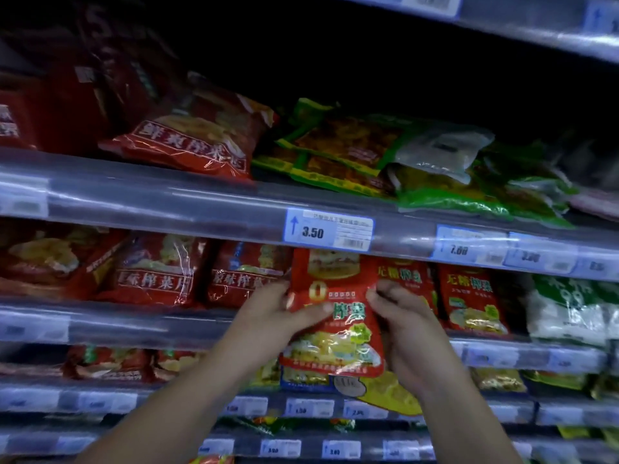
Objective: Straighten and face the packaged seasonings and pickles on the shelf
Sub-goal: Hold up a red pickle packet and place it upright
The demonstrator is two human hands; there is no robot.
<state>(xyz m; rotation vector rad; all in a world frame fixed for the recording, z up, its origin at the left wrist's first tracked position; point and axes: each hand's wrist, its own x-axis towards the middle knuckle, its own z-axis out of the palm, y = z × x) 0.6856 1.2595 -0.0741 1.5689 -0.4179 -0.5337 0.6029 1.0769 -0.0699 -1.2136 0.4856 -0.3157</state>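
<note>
A red pickle packet (335,296) with green lettering and a clear window showing yellow shreds stands upright in front of the second shelf row. My left hand (271,313) grips its left edge with the thumb across the front. My right hand (398,316) pinches its right edge. Behind it stand matching red packets (469,303) on the same shelf. To the left lie darker red packets (157,269) leaning back.
The shelf rail (167,202) above carries a 3.50 price tag (330,231). On the upper shelf lie a red bag (194,135) and a loose heap of green packets (418,169). White-green bags (569,306) stand at the right. Lower shelves hold more packets.
</note>
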